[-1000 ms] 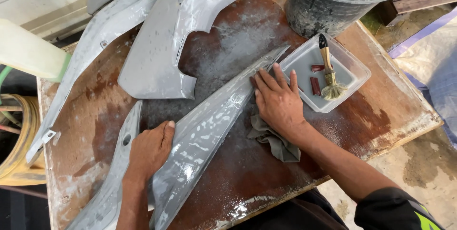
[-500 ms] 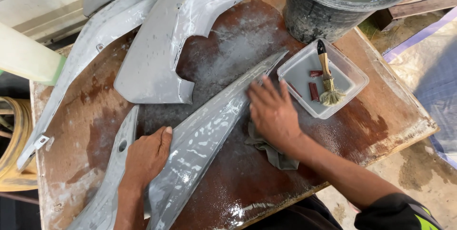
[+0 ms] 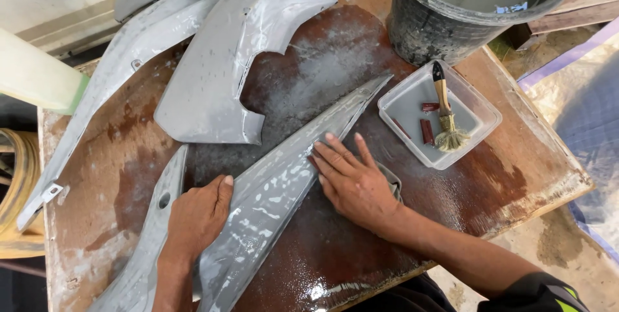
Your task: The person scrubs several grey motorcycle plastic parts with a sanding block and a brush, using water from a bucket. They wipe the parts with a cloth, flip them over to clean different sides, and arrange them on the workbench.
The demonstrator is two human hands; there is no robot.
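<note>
A long, pointed grey panel (image 3: 284,176) lies wet across a brown wooden table (image 3: 516,176). My left hand (image 3: 196,215) presses flat on its lower part, holding it down. My right hand (image 3: 351,180) rests on the panel's right edge with fingers spread, palm down on a grey rag (image 3: 390,186) that shows under the hand. Neither hand grips anything that I can make out.
More grey body panels (image 3: 222,67) lie at the back left of the table. A clear plastic tray (image 3: 480,118) holds a brush (image 3: 445,109) and small red pieces. A black bucket (image 3: 451,21) of grey liquid stands at the back right. A pale cylinder (image 3: 39,76) is at the left.
My right hand has slid down and left along the panel, dragging the rag with it. The left hand has stayed on the panel's lower part.
</note>
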